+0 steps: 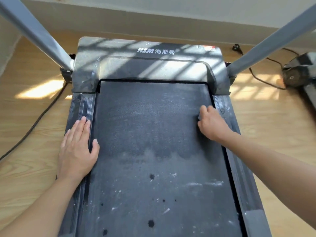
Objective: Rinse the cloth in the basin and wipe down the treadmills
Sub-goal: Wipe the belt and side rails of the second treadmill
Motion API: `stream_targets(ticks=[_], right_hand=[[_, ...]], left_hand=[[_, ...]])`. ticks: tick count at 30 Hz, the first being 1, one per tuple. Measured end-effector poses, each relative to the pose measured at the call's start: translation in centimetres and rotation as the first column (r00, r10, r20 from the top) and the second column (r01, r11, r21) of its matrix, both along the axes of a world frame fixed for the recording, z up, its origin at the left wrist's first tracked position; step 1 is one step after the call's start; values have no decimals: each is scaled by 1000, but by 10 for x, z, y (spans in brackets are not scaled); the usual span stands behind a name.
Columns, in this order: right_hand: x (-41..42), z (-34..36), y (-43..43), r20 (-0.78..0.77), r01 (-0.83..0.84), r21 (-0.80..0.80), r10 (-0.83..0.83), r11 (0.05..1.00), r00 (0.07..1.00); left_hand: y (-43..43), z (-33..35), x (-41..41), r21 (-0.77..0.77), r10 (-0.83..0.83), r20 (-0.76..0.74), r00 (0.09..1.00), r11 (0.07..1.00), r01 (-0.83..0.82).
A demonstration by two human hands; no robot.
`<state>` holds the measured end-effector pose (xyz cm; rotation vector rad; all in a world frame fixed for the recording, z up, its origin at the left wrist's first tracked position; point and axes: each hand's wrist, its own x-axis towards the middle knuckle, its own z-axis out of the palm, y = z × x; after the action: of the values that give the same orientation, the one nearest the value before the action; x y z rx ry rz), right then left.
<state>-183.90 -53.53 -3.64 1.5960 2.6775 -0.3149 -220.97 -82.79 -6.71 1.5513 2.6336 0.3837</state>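
left hand (77,147) flat on the ribbed black side rail (82,106) of the grey treadmill (148,53); right hand (212,124) curled over a half-hidden dark cloth (198,117) at the right edge of the black belt (145,117). overlapping strokes toward the dusty near half should work best.

White "HSM 海斯曼" lettering on the treadmill's grey motor cover (119,53), near its front edge
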Motion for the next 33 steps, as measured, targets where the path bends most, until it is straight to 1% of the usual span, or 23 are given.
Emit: stream_targets(ticks=[2,4,6,7,9,11,12,15,16,17,19,22,24,26,29,31,33], right_hand=[[23,3,-7,16,43,-32,-43,999,999],[29,3,-19,51,78,-51,-76,996,996],[22,7,-31,-28,107,-55,-108,993,994],[11,10,-36,-67,90,-58,-94,994,993],[-31,10,-47,-124,8,-53,-14,999,992],[-95,2,-65,-209,-90,-74,73,993,975],[-132,0,-75,-244,-152,-72,130,986,961],[-244,-11,-122,-313,-329,-59,296,942,902],[-271,-14,-139,-314,-372,-60,336,926,888],[-289,-17,-154,-302,-411,-49,378,910,875],[-299,-24,-169,-309,-491,9,470,871,827],[-271,-26,-156,-285,-565,36,551,824,785],[-236,-23,-137,-272,-540,42,530,840,803],[-183,-19,-114,-242,-453,5,440,892,865],[-89,-14,-74,-127,-253,-26,248,967,961],[-37,-6,-55,-38,-99,-48,97,994,995],[-2,5,-47,53,8,-66,-5,998,999]], left_hand=[[1,-3,2,-11,0,0,1000,1000,0],[1,-2,5,-11,-2,18,1000,1000,3],[-7,-2,13,1,10,48,999,1000,-10],[-15,-3,19,2,21,51,999,1000,-21],[-30,-5,33,-10,36,6,999,999,-36],[-37,-8,38,-37,22,-72,997,999,-24],[-34,-7,39,-28,15,-94,995,999,-17],[-32,-6,38,-52,30,-107,994,998,-36],[-35,-7,38,-56,36,-105,994,998,-42],[-38,-8,36,-57,33,-104,994,998,-39],[-41,-8,33,-58,34,-97,995,998,-40],[-41,-6,32,-47,41,-94,995,998,-46],[-41,-4,31,-36,47,-82,996,998,-50],[-42,-3,32,-41,45,-63,997,998,-48],[-40,-1,36,-51,46,-42,998,998,-48],[-38,0,37,-52,46,-37,998,998,-47],[-38,0,37,-48,47,-37,998,998,-49]])
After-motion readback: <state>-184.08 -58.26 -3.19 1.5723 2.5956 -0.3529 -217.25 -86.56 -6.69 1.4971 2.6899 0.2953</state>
